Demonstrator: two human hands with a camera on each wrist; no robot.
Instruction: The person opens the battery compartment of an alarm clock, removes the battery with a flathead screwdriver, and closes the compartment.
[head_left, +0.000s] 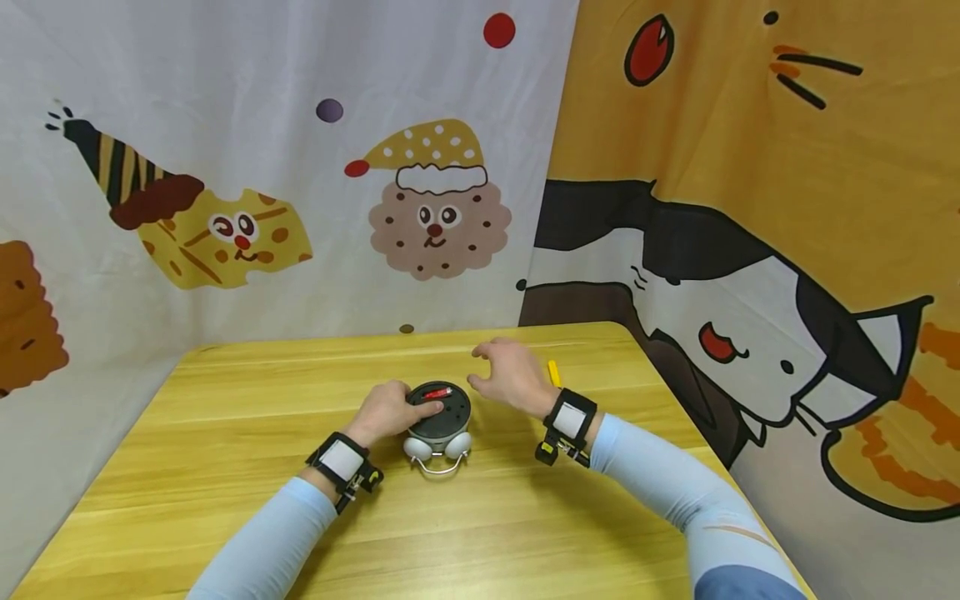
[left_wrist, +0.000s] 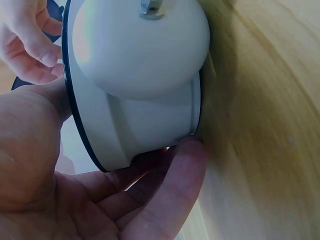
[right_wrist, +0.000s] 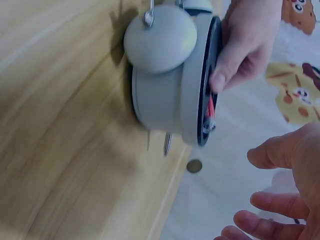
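A white twin-bell alarm clock (head_left: 452, 422) lies face down on the table, its black back facing up and its bells and wire handle toward me. My left hand (head_left: 386, 414) grips it from the left, thumb over the back and fingers along the side. A red battery (head_left: 438, 392) shows at the clock's back, with a metallic end visible in the right wrist view. To the right of the clock, apart from it, my right hand (head_left: 513, 377) hovers with fingers spread and loosely bent, holding nothing. One leg (right_wrist: 167, 144) of the clock sticks out at its far side.
A small yellow stick-like object (head_left: 554, 373) lies on the wooden table (head_left: 225, 433) just beyond the right wrist. Behind the table hangs a printed cartoon curtain (head_left: 255, 75), close to its back and right edges.
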